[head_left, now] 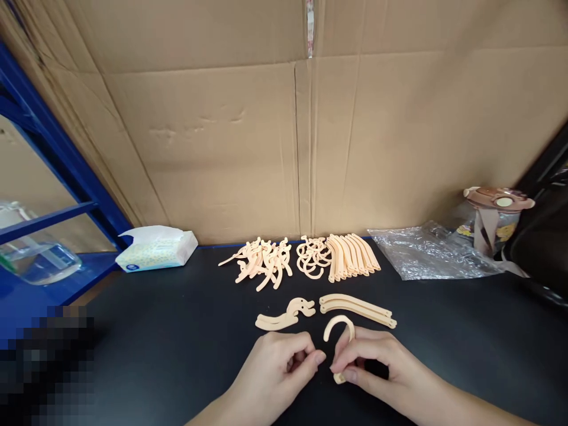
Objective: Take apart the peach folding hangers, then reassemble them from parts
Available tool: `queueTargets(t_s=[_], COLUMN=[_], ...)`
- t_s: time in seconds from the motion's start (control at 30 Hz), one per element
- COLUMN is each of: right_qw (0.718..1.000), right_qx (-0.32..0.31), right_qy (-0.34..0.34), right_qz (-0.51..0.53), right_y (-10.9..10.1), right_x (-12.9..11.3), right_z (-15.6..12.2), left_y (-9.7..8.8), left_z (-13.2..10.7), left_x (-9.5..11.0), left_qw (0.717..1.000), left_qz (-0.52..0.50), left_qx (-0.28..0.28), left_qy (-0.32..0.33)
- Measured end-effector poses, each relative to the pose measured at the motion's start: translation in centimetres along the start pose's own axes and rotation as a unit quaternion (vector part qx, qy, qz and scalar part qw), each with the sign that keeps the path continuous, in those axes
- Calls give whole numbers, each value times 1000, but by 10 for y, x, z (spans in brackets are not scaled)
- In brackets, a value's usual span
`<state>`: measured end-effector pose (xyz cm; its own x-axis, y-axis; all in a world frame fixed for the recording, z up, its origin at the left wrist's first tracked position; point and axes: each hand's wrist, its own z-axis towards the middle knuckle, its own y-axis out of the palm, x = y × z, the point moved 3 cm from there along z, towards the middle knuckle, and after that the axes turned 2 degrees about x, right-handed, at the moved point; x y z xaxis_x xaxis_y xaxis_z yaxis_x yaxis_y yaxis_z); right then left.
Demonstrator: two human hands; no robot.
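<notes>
My right hand point(375, 362) pinches a peach plastic hook piece point(338, 324), its curved top arching above my fingers and its stem end under my thumb. My left hand point(281, 370) is curled just left of it, fingertips close to the right hand's; whether it holds anything is hidden. Just beyond my hands, a wavy peach piece point(286, 316) and a pair of long curved peach arms point(357, 309) lie on the black table point(177, 337). Further back sit a pile of wavy pieces point(261, 260), several hooks point(310, 257) and a row of curved arms point(352, 253).
A cardboard wall point(266, 130) stands behind the table. A tissue pack point(156, 248) lies at the back left beside blue shelving point(53, 171) with a clear container point(35, 254). A crumpled clear plastic bag point(426, 254) and a brown-lidded cup point(494, 219) sit at the back right.
</notes>
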<state>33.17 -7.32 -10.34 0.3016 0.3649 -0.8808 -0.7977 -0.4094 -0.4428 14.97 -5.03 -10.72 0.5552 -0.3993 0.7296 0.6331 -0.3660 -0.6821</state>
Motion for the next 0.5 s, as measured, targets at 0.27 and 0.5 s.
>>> queueTargets(t_s=[0.27, 0.5], right_qw=[1000, 999], right_qx=[9, 23], right_qy=[28, 22], right_qz=[-7, -41], right_y=[-1, -8], right_x=[1, -6], right_z=[1, -1], left_y=[-2, 0], left_z=[-3, -11], left_x=[2, 9], left_qw=[997, 986], left_qz=[11, 105], left_qx=[53, 56], left_qy=[47, 116])
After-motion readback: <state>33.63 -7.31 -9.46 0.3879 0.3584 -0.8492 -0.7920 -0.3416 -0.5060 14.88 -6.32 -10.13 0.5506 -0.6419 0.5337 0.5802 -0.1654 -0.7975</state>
